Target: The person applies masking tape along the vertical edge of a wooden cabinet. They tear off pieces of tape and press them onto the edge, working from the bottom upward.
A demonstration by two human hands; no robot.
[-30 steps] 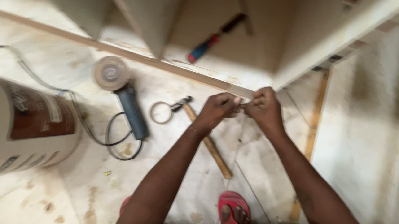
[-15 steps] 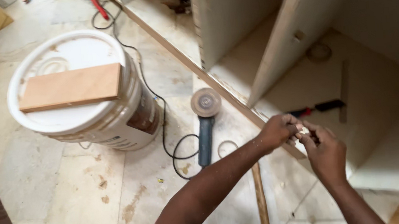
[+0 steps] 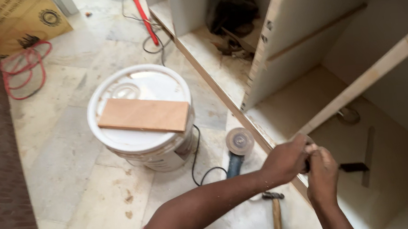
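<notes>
My left hand [image 3: 285, 160] and my right hand [image 3: 322, 170] meet at the lower right, over the front edge of a plywood cabinet [image 3: 258, 62]. Both close their fingers around one small dark object [image 3: 308, 163], most of it hidden by the fingers. A hammer [image 3: 274, 206] lies on the floor just below the hands. An angle grinder [image 3: 238, 148] rests on the floor to their left. Inside the cabinet, right of the hands, lies a dark-handled screwdriver [image 3: 353, 167].
A white bucket [image 3: 143, 143] with a wooden board [image 3: 143, 115] on its lid stands on the marble floor, a black cord [image 3: 195, 163] curling beside it. A red cable coil [image 3: 23, 68] and a cardboard box [image 3: 17, 17] are at far left. A red-handled tool [image 3: 145, 17] lies at the top.
The view has swung so the bucket sits nearer the middle and more of the cabinet shows. Both hands stay pressed together on the small object near the cabinet edge.
</notes>
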